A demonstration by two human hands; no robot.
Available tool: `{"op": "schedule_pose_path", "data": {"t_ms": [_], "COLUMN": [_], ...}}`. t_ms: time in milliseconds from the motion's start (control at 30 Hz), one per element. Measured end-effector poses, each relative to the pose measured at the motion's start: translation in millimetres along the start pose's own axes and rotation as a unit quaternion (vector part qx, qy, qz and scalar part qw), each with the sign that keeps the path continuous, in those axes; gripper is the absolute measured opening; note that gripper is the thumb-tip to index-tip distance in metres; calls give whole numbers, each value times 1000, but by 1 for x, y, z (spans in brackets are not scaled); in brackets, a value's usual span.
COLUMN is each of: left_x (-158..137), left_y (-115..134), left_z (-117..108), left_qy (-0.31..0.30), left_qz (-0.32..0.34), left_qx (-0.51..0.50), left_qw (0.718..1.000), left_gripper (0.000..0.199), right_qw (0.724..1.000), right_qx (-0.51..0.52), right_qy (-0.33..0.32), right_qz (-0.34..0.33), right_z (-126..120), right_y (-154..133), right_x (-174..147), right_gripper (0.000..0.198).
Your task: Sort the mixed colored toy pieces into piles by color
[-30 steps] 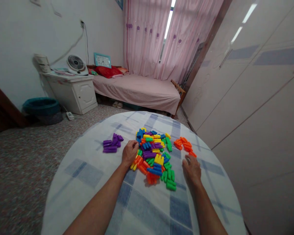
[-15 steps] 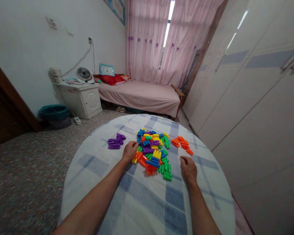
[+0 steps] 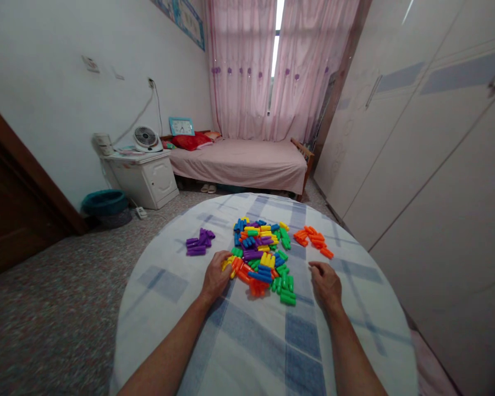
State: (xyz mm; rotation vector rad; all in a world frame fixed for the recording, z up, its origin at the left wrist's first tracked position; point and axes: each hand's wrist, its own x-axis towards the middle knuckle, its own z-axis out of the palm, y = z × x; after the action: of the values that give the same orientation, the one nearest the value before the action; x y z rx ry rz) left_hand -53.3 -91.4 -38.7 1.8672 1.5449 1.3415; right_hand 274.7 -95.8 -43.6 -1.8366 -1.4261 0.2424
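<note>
My left hand [image 3: 215, 276] is at the left edge of a mixed heap of small bullet-shaped plastic pieces [image 3: 253, 256]. Its thumb and fingers are apart around yellow pieces [image 3: 227, 264]; whether they grip one is unclear. Beside them lie orange pieces [image 3: 242, 272] and blue pieces [image 3: 260, 276]. To the right of the heap, my right hand [image 3: 327, 281] rests on the cloth with curled fingers and no visible piece in them. Green pieces [image 3: 287, 297] lie between it and the heap. A separate orange group [image 3: 313, 238] sits beyond this hand.
A purple group [image 3: 200, 242] lies to the left of the heap. Everything rests on a round table with a checked cloth [image 3: 256, 341]. Beyond it are a bed [image 3: 247, 159], a white cabinet [image 3: 148, 179] with a fan [image 3: 146, 138], and a bin [image 3: 107, 206]; a wardrobe [image 3: 416, 148] stands at right.
My left hand has moved down and nearer along the heap's left edge, its fingers now around the yellow pieces. My right hand stays nearly in place. The camera view has shifted slightly.
</note>
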Motion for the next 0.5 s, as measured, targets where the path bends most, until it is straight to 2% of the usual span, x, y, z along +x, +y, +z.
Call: {"op": "schedule_pose_path", "data": {"t_ms": [167,300,400,500], "left_x": [-1,-2,-2,-4], "left_y": [1,5,8,9], "left_z": [-1,-3,-3,-1], "left_qy": [16,1,-7,-26], "left_qz": [-13,-20,3,52], "left_qx": [-2,9,33,73], "left_qw": [1000,1000,999,996], "left_gripper": [29,24,22,24], "right_qw": [1000,1000,999,999], "right_qx": [11,19,20,25], "right_qy": [-7,-13,-13,-13], "right_qz": [-12,-22,-28,-31], "right_z": [-1,-2,-3,-3], "right_y": [0,0,0,-2], "right_x": [-2,-4,-6,-7], "right_gripper": [34,33,33,33]}}
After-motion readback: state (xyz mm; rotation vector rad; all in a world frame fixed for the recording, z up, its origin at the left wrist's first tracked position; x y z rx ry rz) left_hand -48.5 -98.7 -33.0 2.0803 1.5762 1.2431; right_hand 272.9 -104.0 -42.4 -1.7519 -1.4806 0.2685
